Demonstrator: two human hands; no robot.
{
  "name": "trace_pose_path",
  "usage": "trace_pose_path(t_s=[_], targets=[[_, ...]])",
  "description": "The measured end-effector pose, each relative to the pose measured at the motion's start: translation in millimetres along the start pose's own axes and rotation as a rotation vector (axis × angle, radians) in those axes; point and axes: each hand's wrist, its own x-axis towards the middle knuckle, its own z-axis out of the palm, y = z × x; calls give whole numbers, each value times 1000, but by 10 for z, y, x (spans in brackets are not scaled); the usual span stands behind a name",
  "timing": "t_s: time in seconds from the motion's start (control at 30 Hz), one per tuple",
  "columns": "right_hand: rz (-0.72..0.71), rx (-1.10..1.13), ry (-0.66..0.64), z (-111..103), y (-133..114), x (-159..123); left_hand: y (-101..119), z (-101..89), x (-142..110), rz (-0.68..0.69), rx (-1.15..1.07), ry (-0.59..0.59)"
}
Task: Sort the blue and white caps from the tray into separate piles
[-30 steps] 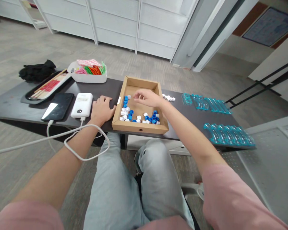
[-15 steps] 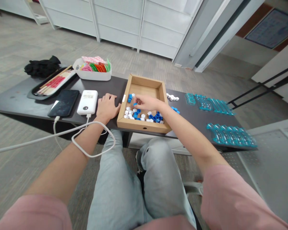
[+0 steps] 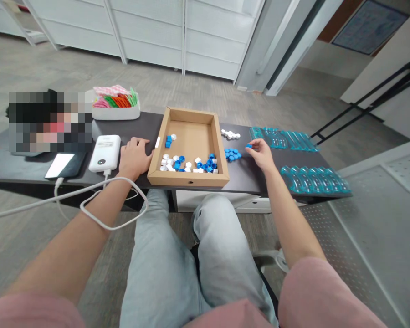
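Note:
My right hand (image 3: 260, 154) is above the table, right of the cardboard box, with a small blue hexagonal piece (image 3: 248, 146) pinched between thumb and fingers. Just left of it lies a cluster of blue hexagonal pieces (image 3: 231, 155), and behind that a group of white hexagonal pieces (image 3: 230, 135). My left hand (image 3: 135, 157) rests flat on the table, fingers apart, between the power bank (image 3: 105, 152) and the open box (image 3: 188, 179). Mixed blue and white pieces (image 3: 177, 163) lie inside the box, mostly along its near side.
Clear teal plastic trays (image 3: 314, 181) lie on the right of the table (image 3: 251, 175). A white basket (image 3: 116, 113) of colourful strips stands at back left. Near a phone (image 3: 66, 165), a white cable (image 3: 99, 186) loops over my left forearm. Part of the far left is pixelated.
My right hand has moved out of the box to the right, carrying a blue hexagonal piece. My left hand stays beside the box. The whole view has shifted somewhat.

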Motion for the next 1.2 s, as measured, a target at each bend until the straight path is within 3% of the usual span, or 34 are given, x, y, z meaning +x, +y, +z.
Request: trace_pose_path(t_s=[0.13,0.4,1.2], targets=[[30,-63,11,82,191,-191,23,-66,3,-22,21,-21],[-15,-53,-93,148,131,-207,64,-180,-6,-26,49,-86],[-51,-100,-85,201,136,-194,76,-193,-13,-41,41,-74]])
